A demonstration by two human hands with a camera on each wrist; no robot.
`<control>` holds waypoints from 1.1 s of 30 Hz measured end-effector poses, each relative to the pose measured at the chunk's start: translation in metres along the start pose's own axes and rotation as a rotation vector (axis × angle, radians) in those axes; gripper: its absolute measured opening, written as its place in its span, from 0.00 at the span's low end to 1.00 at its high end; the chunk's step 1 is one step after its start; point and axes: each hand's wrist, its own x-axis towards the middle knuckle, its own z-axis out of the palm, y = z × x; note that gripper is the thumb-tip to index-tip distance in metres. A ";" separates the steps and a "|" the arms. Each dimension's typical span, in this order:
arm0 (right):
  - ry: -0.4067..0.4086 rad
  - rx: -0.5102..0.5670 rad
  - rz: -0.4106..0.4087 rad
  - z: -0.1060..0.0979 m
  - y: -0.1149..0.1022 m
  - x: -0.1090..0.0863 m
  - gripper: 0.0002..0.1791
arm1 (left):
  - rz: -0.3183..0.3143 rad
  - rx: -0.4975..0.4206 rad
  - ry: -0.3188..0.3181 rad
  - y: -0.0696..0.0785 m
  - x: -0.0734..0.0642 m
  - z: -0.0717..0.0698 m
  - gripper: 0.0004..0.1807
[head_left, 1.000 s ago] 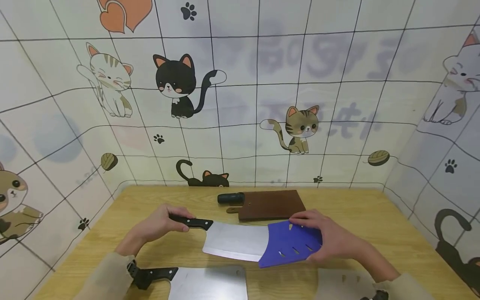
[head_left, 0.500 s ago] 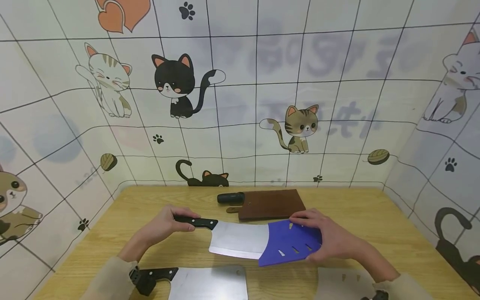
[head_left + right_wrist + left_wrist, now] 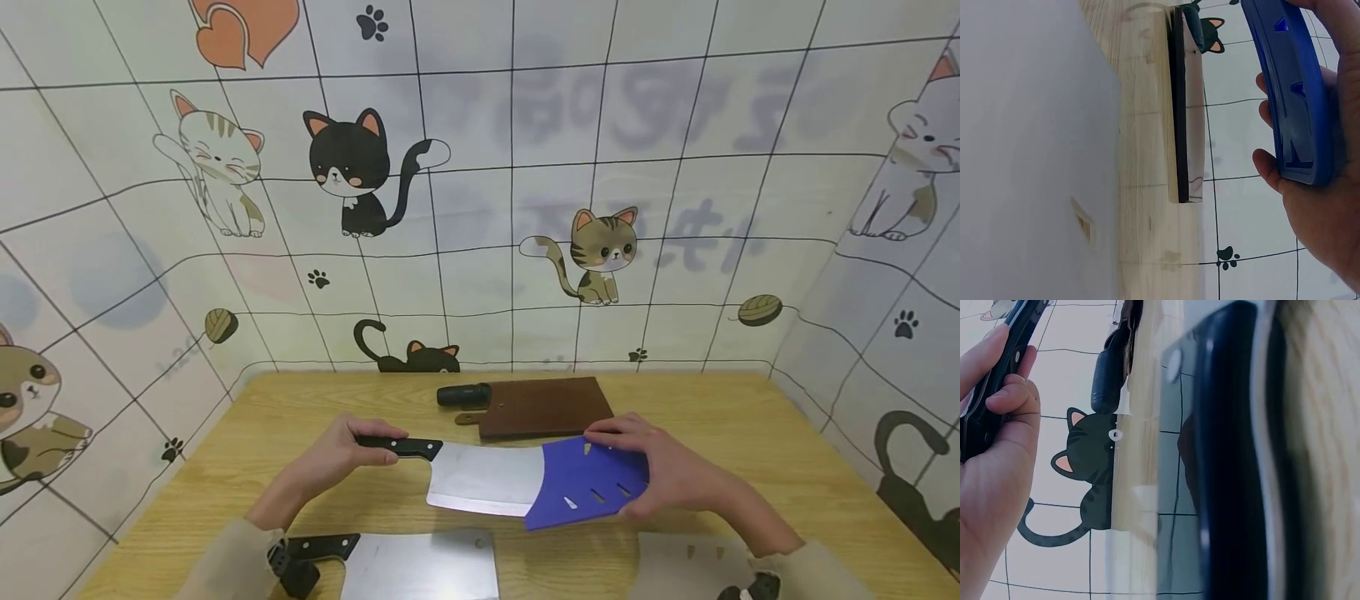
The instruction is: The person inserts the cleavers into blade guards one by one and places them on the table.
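Left grip (image 3: pixel 337 457) has slid its cleaver (image 3: pixel 486 477) deeper into the blue sheath (image 3: pixel 579 473).

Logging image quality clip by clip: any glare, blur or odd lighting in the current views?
Head: bright glare on the near cleaver, while the held cleaver looks clear. Left wrist: dim and bluish; the near handle looms large and soft, the left hand sharper. Right wrist: the white piece at the left looks soft, the blue sheath crisper.
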 end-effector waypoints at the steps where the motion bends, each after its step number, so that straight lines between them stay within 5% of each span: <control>1: 0.001 0.003 0.006 0.000 0.000 0.000 0.48 | 0.000 -0.004 0.006 0.000 0.000 0.001 0.20; 13: 0.054 -0.053 0.026 0.000 0.001 0.003 0.48 | -0.015 0.041 0.049 0.001 0.003 0.012 0.20; 33: 0.036 0.015 0.021 -0.002 -0.001 0.003 0.48 | 0.065 0.019 -0.080 0.002 0.011 0.001 0.19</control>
